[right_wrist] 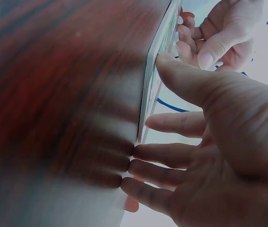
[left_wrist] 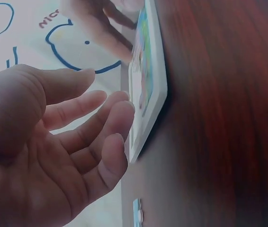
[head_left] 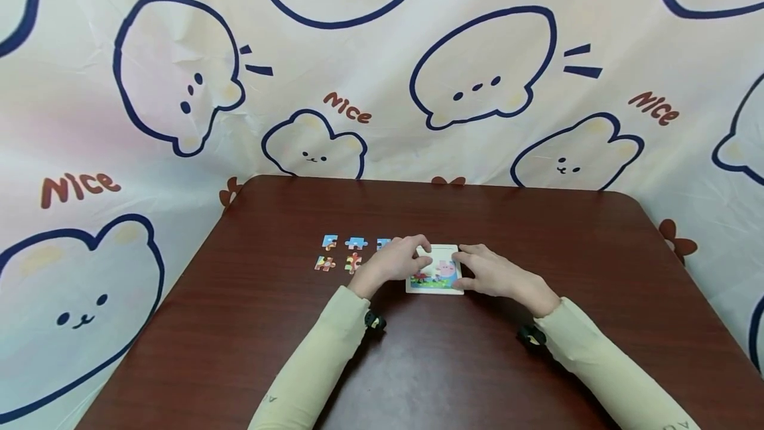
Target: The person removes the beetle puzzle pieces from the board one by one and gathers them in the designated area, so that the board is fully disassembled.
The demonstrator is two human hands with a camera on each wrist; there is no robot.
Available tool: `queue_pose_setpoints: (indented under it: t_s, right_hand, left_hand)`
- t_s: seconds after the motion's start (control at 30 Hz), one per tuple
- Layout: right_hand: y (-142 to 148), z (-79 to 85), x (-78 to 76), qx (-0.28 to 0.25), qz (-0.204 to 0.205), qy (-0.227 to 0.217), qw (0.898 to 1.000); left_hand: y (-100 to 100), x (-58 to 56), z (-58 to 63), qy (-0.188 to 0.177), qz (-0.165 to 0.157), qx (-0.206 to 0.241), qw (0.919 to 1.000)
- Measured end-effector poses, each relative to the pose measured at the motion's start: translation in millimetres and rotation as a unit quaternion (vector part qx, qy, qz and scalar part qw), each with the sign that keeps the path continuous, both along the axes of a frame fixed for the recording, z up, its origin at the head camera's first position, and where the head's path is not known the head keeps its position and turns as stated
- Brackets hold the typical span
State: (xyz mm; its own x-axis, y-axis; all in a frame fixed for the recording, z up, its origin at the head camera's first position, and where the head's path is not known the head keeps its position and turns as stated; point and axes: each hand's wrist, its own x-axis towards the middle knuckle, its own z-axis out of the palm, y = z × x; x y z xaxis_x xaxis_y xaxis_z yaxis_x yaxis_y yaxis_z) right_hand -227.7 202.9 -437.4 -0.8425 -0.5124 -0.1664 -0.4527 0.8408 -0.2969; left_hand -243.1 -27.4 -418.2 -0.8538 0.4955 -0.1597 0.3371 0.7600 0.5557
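Observation:
A square picture jigsaw board [head_left: 434,287] with a white frame lies on the table, a pink cartoon pig and green grass in its picture. My left hand [head_left: 396,259] is at the board's left side, thumb and forefinger over it in the head view. In the left wrist view its fingers [left_wrist: 117,118] are loosely bent and apart from the thumb, with nothing between them. My right hand [head_left: 498,273] rests at the board's right side. Its thumb [right_wrist: 172,66] touches the frame, and its straight fingers [right_wrist: 165,153] reach the frame and the tabletop beside it.
Several loose jigsaw pieces [head_left: 356,243] lie in two rows left of the board, some partly behind my left hand. The dark brown wooden table [head_left: 286,217] runs back to a cloth backdrop [head_left: 388,71] printed with cartoon bears.

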Motion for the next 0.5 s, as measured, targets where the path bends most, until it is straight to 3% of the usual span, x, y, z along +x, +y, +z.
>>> queue_pose_setpoints:
  t_s: [0.5]
  right_hand:
    - [-0.1,-0.8,-1.6,0.013,0.018,0.010,1.000]
  left_hand:
    - [18.1,2.6,-8.6,-0.021,-0.011,-0.003,0.9997]
